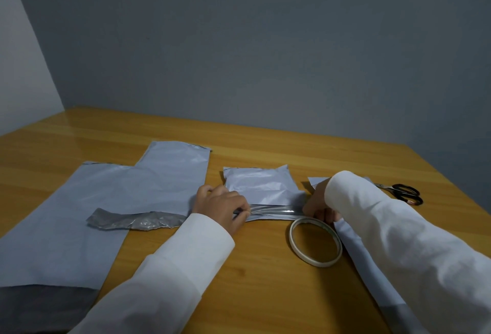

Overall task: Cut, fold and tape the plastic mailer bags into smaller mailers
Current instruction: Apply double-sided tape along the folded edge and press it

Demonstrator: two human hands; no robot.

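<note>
Small folded mailer (259, 187) sits mid-table, its near edge carrying a shiny dark flap (276, 212) stretched between both hands

Left hand (220, 204) at 9 o'clock of that flap: fingers curled, pinching the flap's left end against the wooden table (265, 280), knuckles up

Right hand (320, 204) at 3 o'clock of the flap: fingers curled down on the flap's right end, fingertips touching the far rim of the tape roll (315, 242). Cannot tell if it grips flap, tape end, or both; hold is tight either way

Tape roll lies flat on the table, at 5 o'clock from the small mailer, just beside the right wrist

Large uncut mailer bag (79, 214) spread flat at 9 o'clock, second bag (178, 166) overlapping its far right corner. Crumpled dark cut-off strip (135, 220) lies across the large bag's near right part, its right end touching the left wrist

Another mailer piece (372, 267) runs under the right sleeve (398, 240) toward 5 o'clock, mostly hidden

Scissors (403, 192) with black handles lie at 3 o'clock, beyond the right forearm, blades partly hidden behind the sleeve

Both sleeves white, cuffs at the wrists
</note>
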